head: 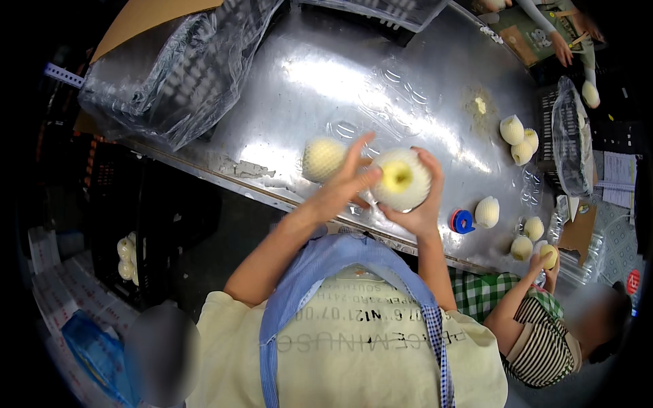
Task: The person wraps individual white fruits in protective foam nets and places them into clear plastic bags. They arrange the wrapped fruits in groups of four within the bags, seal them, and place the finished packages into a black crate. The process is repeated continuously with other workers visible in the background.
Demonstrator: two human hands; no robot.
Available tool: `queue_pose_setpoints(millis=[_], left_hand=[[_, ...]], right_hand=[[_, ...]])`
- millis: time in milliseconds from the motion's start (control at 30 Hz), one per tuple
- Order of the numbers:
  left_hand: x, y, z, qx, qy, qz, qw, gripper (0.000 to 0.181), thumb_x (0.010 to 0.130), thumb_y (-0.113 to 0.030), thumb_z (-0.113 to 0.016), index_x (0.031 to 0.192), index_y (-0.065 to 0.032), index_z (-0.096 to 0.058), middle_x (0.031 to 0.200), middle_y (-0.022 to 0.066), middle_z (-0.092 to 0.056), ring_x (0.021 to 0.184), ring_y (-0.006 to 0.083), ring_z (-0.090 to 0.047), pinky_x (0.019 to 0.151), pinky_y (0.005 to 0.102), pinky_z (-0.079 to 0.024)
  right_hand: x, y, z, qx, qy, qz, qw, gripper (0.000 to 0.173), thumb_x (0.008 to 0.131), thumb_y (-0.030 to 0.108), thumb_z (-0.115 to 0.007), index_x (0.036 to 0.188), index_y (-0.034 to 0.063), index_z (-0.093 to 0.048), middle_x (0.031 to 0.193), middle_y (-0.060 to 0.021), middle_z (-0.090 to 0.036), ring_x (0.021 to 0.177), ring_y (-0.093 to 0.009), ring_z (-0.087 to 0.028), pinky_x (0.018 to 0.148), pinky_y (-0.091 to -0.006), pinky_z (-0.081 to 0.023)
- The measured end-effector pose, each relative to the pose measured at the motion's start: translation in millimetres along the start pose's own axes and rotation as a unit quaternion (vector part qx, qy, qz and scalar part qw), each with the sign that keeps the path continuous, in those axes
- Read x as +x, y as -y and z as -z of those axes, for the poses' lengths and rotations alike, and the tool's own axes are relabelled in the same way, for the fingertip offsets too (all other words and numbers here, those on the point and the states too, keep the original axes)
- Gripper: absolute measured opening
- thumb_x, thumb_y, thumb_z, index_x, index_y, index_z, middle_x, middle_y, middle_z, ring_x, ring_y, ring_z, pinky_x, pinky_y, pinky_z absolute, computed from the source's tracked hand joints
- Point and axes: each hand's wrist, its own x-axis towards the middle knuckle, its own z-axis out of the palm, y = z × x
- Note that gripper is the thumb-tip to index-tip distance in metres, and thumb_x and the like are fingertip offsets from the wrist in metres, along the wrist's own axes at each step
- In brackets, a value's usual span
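Observation:
A pale yellow-green fruit in a white foam net (400,178) rests in my right hand (426,204), its stem hollow facing up. My left hand (339,188) is beside it with fingers spread; the thumb lies close to the fruit's left side, and I cannot tell if it touches. Left of that hand, another netted fruit (322,159) sits on the metal table, seemingly in a clear plastic tray. More clear plastic trays (393,102) lie beyond my hands. A blue tape roll (462,222) and a netted fruit (487,212) are to the right.
A plastic-lined crate (173,76) stands at the table's left, another lined crate (571,132) at the right. Netted fruits (511,130) form a group near it. A co-worker (541,331) at the right holds a fruit; other people's arms show at top right. A dark crate with fruit (126,255) is lower left.

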Motion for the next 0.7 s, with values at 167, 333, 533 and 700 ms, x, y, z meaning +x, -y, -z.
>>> queue_pose_setpoints(millis=[167,333,533,700], left_hand=[[20.6,22.4,57.9,0.536,-0.109,-0.163,0.821,0.081,0.066,-0.036,-0.074,0.132,-0.0094,-0.036,0.126,0.0198,-0.039,0.118,0.0324,-0.038,0.096,0.0432,-0.034],[21.2,53.5,71.1,0.575,-0.06,-0.124,0.807,0.081,0.059,-0.016,-0.078,0.129,-0.0112,-0.038,0.129,0.018,-0.033,0.122,0.0357,-0.032,0.098,0.042,-0.033],[23.8,58.4,74.4,0.543,-0.057,-0.13,0.828,0.079,0.057,-0.008,-0.077,0.127,-0.013,-0.04,0.127,0.018,-0.034,0.12,0.0368,-0.034,0.099,0.0418,-0.034],[23.3,60.0,74.2,0.538,-0.067,-0.136,0.829,0.078,0.055,-0.006,-0.077,0.125,-0.0131,-0.043,0.126,0.0179,-0.036,0.119,0.0368,-0.035,0.1,0.0413,-0.034]], right_hand=[[7.7,-27.8,25.6,-0.089,0.077,-0.036,0.992,0.083,0.05,0.016,-0.082,0.121,0.0054,-0.042,0.123,-0.016,-0.041,0.116,-0.03,-0.042,0.097,-0.0385,-0.037],[19.2,-39.7,11.6,-0.101,0.276,0.026,0.955,0.077,0.051,0.011,-0.079,0.121,0.0115,-0.046,0.123,-0.0176,-0.041,0.115,-0.035,-0.042,0.095,-0.0405,-0.039],[33.5,-52.7,-10.7,-0.149,0.519,0.154,0.828,0.072,0.052,0.002,-0.072,0.119,0.0151,-0.048,0.124,-0.0131,-0.042,0.118,-0.034,-0.039,0.097,-0.0418,-0.037],[41.9,-53.6,-17.0,-0.234,0.564,0.258,0.748,0.072,0.055,0.007,-0.073,0.121,0.0193,-0.047,0.128,-0.0081,-0.041,0.122,-0.032,-0.036,0.1,-0.0415,-0.033]])
